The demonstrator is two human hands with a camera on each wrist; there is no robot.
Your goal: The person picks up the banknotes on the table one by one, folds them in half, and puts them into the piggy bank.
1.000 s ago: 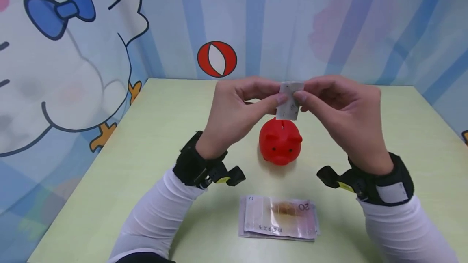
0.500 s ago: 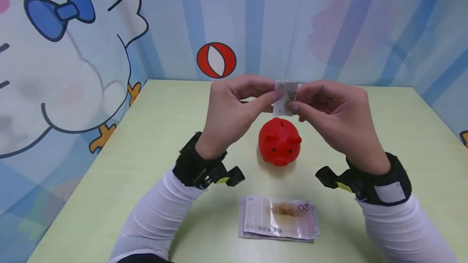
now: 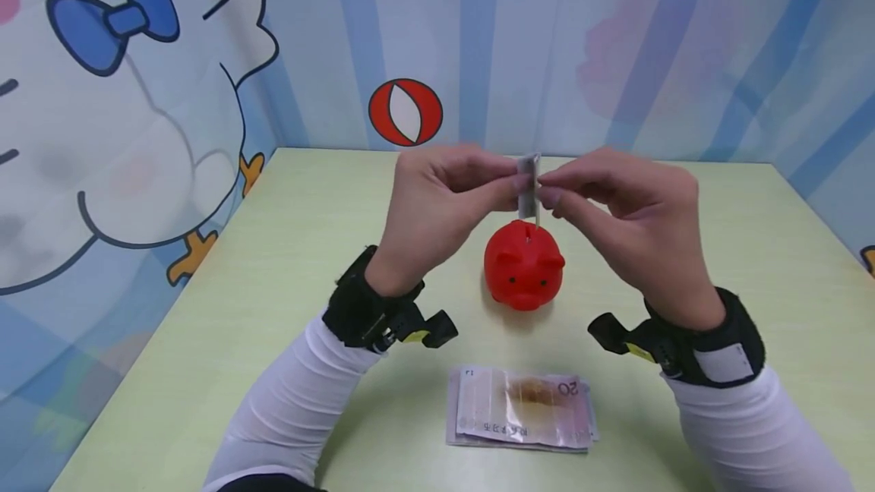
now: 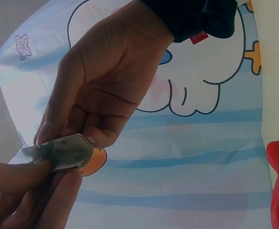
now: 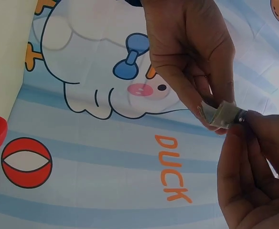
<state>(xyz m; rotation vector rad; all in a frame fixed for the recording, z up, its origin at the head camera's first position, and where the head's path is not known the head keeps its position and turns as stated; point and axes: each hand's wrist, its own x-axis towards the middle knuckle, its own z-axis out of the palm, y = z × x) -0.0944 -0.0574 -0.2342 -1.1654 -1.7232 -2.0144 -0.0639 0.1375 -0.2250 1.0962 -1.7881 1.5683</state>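
Note:
A small folded banknote [image 3: 527,187] is held up above the back of a red piggy bank [image 3: 524,272], pinched from both sides. My left hand [image 3: 451,203] grips its left side between thumb and fingers, and my right hand [image 3: 629,222] pinches its right edge. In the left wrist view the folded banknote [image 4: 67,153] is thick and grey-green, with the right hand [image 4: 106,81] reaching in from above. The right wrist view has the banknote [image 5: 225,113] creased between both sets of fingertips. On the piggy bank's top is a slot, apart from my hands.
Nearer to me, a stack of banknotes [image 3: 522,408] lies on the pale yellow table [image 3: 328,249], its top note marked 20. Cartoon-printed walls [image 3: 533,44] close off the back and both sides. Each wrist wears a black strap with a camera.
The folded banknote has shifted slightly left and looks narrower, with a thin edge showing on its right. My right hand has moved a little left; piggy bank and stack stay put.

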